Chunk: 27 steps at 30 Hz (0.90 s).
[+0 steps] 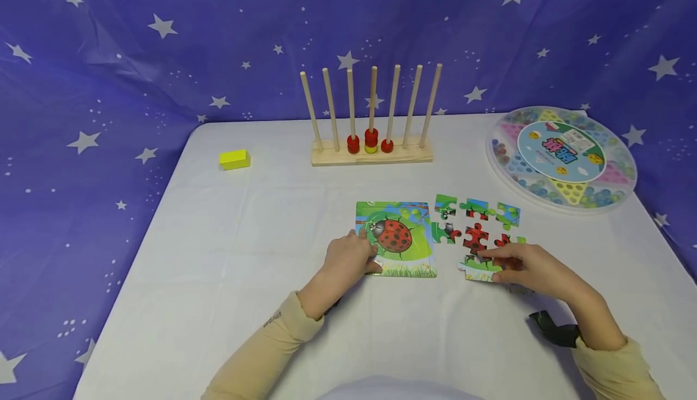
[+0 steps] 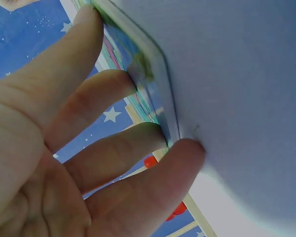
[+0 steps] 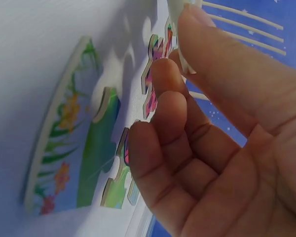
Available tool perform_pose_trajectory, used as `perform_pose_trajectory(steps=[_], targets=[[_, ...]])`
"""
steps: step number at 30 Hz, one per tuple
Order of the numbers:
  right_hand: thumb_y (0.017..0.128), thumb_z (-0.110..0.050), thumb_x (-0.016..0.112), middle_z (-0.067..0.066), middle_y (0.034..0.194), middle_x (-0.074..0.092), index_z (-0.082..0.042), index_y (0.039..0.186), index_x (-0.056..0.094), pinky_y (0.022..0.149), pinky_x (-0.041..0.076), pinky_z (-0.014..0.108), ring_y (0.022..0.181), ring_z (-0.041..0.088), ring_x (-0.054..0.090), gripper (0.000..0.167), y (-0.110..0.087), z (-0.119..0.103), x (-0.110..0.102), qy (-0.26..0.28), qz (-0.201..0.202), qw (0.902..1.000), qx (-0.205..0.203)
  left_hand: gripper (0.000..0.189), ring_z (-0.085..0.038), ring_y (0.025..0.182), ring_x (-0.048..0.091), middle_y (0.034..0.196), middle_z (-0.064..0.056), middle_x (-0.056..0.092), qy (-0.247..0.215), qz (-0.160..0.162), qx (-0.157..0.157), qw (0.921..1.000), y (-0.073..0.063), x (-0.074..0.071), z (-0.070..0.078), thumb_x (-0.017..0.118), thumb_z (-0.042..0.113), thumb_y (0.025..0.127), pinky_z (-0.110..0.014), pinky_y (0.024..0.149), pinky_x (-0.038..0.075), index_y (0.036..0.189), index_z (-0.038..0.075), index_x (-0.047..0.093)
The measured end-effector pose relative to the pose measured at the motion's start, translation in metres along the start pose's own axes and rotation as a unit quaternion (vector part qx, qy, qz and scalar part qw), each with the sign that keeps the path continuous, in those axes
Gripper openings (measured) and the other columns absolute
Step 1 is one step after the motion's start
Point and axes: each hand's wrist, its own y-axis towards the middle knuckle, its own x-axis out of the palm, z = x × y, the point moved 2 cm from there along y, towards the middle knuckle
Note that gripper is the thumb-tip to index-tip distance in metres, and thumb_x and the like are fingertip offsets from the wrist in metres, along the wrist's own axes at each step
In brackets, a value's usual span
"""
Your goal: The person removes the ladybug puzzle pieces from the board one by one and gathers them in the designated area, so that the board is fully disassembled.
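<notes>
A square ladybug puzzle board (image 1: 408, 253) lies on the white table. My left hand (image 1: 348, 256) rests at its left side, thumb by the near left corner. In the left wrist view, the fingertips (image 2: 122, 79) touch the board's edge. Between thumb and fingers, my right hand (image 1: 536, 270) pinches a puzzle piece (image 1: 479, 272) with green grass on it. The right wrist view shows that piece (image 3: 176, 12) nearly edge-on. Several loose pieces, among them a red spotted one (image 1: 476, 238), lie in rows right of the board. A flowered piece (image 3: 64, 148) lies below the right hand.
At the back stands a wooden peg rack (image 1: 337, 159) with red and yellow rings on some pegs. A yellow block (image 1: 235, 160) sits at the back left. The round Chinese checkers box (image 1: 561, 152) takes up the back right. Behind hangs a blue starry cloth (image 1: 163, 73).
</notes>
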Motion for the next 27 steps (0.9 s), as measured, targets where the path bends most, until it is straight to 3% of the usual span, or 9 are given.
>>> perform_pose_trajectory(steps=[4,9,14,17,19,27], targets=[[0.076,-0.026,0.073,-0.005,0.077,0.052,-0.009,0.118,0.062,0.050,0.034,0.023,0.061,0.008,0.037,0.047,0.000,0.001,0.001,-0.004,-0.005,0.9999,0.009,0.044,-0.037,0.103,0.055,0.117,-0.015,0.056,0.002,-0.003,0.005,1.0000,-0.001,0.000,-0.001,0.068,0.049,0.063,-0.039,0.051,0.051,0.099,0.024,0.073],[0.076,-0.027,0.072,-0.002,0.095,0.058,-0.005,0.117,0.062,0.051,0.034,0.023,0.065,0.006,0.037,0.047,0.003,-0.001,0.001,0.001,-0.042,0.9990,0.012,0.049,-0.035,0.106,0.054,0.120,-0.014,0.055,0.008,-0.015,0.010,0.9998,-0.001,0.000,-0.004,0.069,0.050,0.061,-0.039,0.055,0.052,0.104,0.026,0.071],[0.078,-0.027,0.071,-0.003,0.083,0.053,-0.006,0.120,0.060,0.051,0.034,0.023,0.063,0.007,0.037,0.048,0.009,-0.012,-0.004,-0.010,-0.053,0.9985,0.004,0.052,-0.032,0.113,0.050,0.126,-0.014,0.051,0.008,-0.037,0.008,0.9993,-0.002,0.001,-0.006,0.068,0.051,0.063,-0.038,0.058,0.052,0.110,0.027,0.068],[0.080,-0.023,0.069,-0.003,0.080,0.052,-0.005,0.121,0.059,0.053,0.036,0.023,0.062,0.007,0.040,0.045,0.019,-0.025,-0.003,-0.016,-0.040,0.9988,-0.024,0.054,-0.031,0.116,0.047,0.129,-0.013,0.048,0.002,-0.041,0.007,0.9991,-0.003,0.000,-0.006,0.068,0.050,0.066,-0.038,0.059,0.052,0.113,0.026,0.066],[0.081,-0.024,0.069,-0.003,0.090,0.058,-0.004,0.119,0.060,0.057,0.039,0.024,0.068,0.007,0.044,0.045,0.030,-0.037,0.002,-0.026,-0.035,0.9976,-0.054,0.054,-0.031,0.118,0.045,0.131,-0.013,0.046,-0.002,-0.041,0.008,0.9991,-0.004,0.000,-0.007,0.068,0.050,0.067,-0.039,0.060,0.052,0.115,0.025,0.065],[0.082,-0.026,0.068,0.005,0.104,0.058,0.000,0.122,0.055,0.071,0.045,0.033,0.085,0.015,0.054,0.049,0.072,-0.088,0.039,-0.038,-0.063,0.9875,-0.139,0.055,-0.028,0.121,0.043,0.134,-0.010,0.043,-0.013,-0.045,0.004,0.9989,-0.009,0.002,-0.011,0.068,0.050,0.068,-0.038,0.061,0.052,0.118,0.027,0.063]])
